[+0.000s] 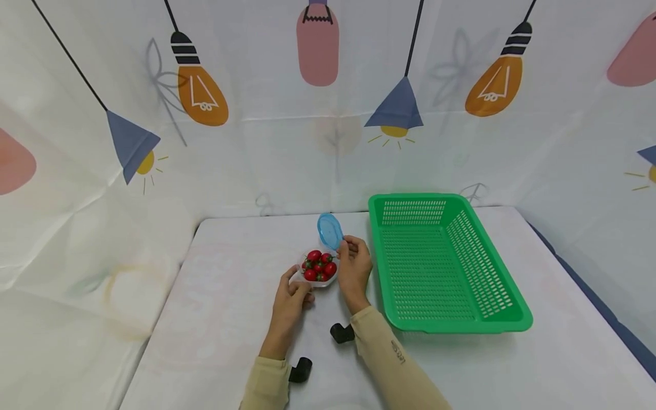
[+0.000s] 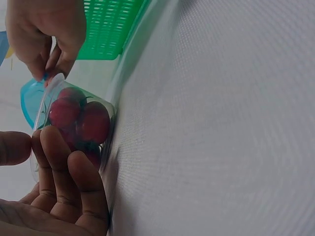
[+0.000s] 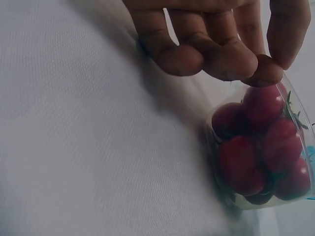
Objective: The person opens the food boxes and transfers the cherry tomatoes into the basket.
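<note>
A small clear plastic container (image 1: 324,282) of red cherry tomatoes (image 1: 318,266) with green stems sits on the white table. Its blue lid (image 1: 329,230) stands raised at the back of the container. At the front left, my left hand (image 1: 290,302) grips the rim between thumb and fingers; the left wrist view shows its fingertips (image 2: 55,147) against the wall. My right hand (image 1: 355,270) is at the back right corner, pinching the edge of the lid with thumb and forefinger. In the right wrist view its other fingers (image 3: 230,61) curl loosely above the tomatoes.
A large green plastic basket (image 1: 383,267) stands close to the right of my right hand. White cloth (image 1: 246,165) printed with lamps and bulbs hangs behind the table (image 1: 220,296). Black wrist-worn pieces (image 1: 300,370) stick out beside both sleeves.
</note>
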Available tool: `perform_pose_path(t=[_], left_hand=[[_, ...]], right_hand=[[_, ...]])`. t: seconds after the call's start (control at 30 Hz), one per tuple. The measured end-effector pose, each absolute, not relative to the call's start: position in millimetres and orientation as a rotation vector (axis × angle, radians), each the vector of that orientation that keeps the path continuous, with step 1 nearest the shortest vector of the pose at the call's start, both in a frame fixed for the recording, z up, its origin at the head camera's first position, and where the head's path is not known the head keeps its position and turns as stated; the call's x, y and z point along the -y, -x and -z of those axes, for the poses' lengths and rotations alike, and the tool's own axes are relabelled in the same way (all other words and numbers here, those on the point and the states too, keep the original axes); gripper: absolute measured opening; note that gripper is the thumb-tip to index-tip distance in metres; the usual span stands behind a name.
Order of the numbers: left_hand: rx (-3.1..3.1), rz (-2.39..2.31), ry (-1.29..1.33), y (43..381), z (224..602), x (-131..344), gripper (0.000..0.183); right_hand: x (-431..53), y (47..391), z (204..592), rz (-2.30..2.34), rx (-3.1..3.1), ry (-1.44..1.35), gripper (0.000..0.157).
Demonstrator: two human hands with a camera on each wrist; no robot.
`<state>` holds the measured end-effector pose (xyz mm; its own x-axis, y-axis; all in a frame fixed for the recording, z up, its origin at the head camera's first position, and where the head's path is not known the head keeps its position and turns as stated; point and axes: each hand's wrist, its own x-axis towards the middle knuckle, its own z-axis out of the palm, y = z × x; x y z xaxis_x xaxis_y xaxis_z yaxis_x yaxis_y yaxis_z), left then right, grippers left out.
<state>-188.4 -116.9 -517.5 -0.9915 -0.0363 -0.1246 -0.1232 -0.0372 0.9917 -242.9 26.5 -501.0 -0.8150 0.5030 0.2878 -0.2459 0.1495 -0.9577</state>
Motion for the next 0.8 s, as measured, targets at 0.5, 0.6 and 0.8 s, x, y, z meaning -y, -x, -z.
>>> perform_pose_path(t=[0.5, 0.6, 0.8], left_hand=[[-2.129, -2.169, 0.182, 174, 480, 116, 0.057], [-2.118, -2.175, 0.181, 173, 478, 116, 0.057], [-2.124, -2.171, 0.169, 176, 481, 116, 0.058]], right_hand=[[-26, 250, 510, -1.876, 1.876, 0.521, 0.021], [-25, 250, 513, -1.902, 1.875, 0.536, 0.021], [-24, 253, 515, -2.0, 1.888, 0.593, 0.025]])
